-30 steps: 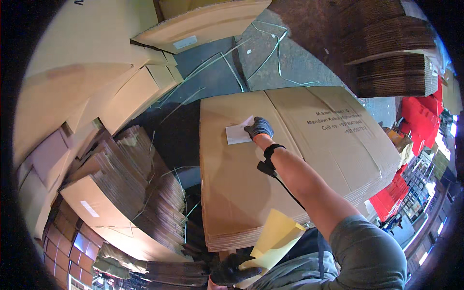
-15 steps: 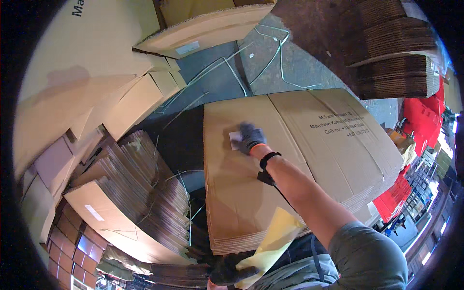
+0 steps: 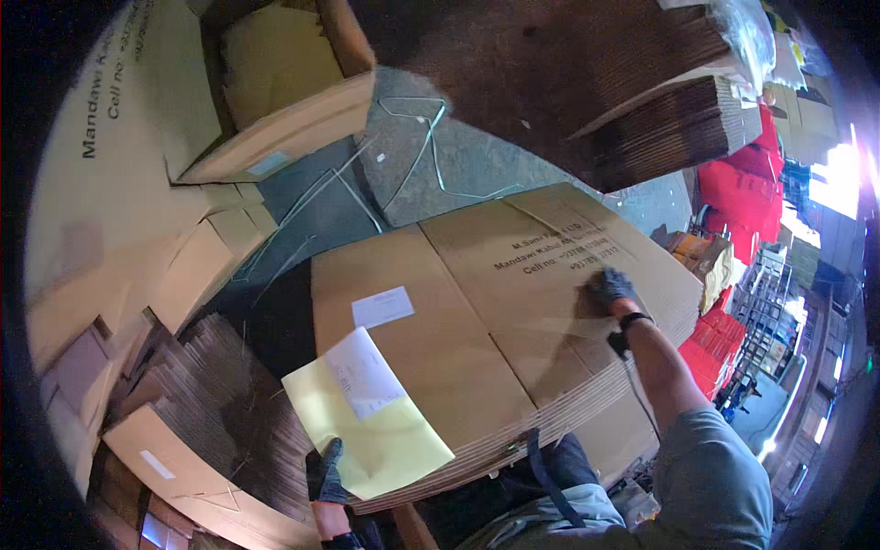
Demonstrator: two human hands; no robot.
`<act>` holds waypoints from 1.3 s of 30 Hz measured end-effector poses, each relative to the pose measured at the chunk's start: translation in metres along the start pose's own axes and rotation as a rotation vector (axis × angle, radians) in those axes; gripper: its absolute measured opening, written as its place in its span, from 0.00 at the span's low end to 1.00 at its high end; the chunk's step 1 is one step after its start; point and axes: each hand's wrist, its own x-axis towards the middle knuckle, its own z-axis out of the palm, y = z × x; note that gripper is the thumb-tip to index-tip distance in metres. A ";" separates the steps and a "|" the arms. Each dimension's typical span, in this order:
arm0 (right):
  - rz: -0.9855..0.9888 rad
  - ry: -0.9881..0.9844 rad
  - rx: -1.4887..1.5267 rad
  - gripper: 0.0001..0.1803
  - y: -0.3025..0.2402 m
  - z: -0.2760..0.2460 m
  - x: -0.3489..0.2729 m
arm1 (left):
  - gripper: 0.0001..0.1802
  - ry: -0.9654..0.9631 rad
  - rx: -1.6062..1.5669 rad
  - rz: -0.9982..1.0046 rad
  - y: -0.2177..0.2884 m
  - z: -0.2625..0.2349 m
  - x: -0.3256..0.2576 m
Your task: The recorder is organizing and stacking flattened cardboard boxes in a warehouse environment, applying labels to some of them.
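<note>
A stack of flattened cardboard boxes (image 3: 458, 367) lies in front of me, with dark printing on its top board. My right hand (image 3: 611, 291), in a dark grey glove, rests on that board beside the printing, its fingers apart and nothing in it. A white label (image 3: 383, 307) lies flat on the left part of the board. In my left hand (image 3: 327, 472), also gloved, is the near left corner of a yellow sheet (image 3: 403, 449). On the sheet is another white label (image 3: 367, 376), its far end reaching past the sheet's edge. The sheet overhangs the stack's near left corner.
At lower left stands another bundle of flattened boxes (image 3: 174, 467). A large open carton (image 3: 312, 119) is at the upper left. Loose strapping bands (image 3: 431, 147) lie on the floor beyond the stack. More flat boxes (image 3: 660, 137) and red bundles (image 3: 742, 192) are at the right.
My right hand has left the white label and moved right across the board. My left hand has raised the yellow sheet over the stack, bringing its label into sight. The view has shifted right.
</note>
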 end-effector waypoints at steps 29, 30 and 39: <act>-0.338 -0.408 1.176 0.28 0.476 0.007 0.158 | 0.17 0.079 -0.187 0.137 -0.123 -0.004 0.012; -0.388 -0.459 1.261 0.28 0.439 -0.012 0.184 | 0.16 0.106 -0.255 -0.039 -0.142 -0.033 0.010; -0.892 -0.162 0.741 0.30 0.350 -0.185 0.221 | 0.19 0.128 -0.440 -0.121 -0.122 0.017 -0.011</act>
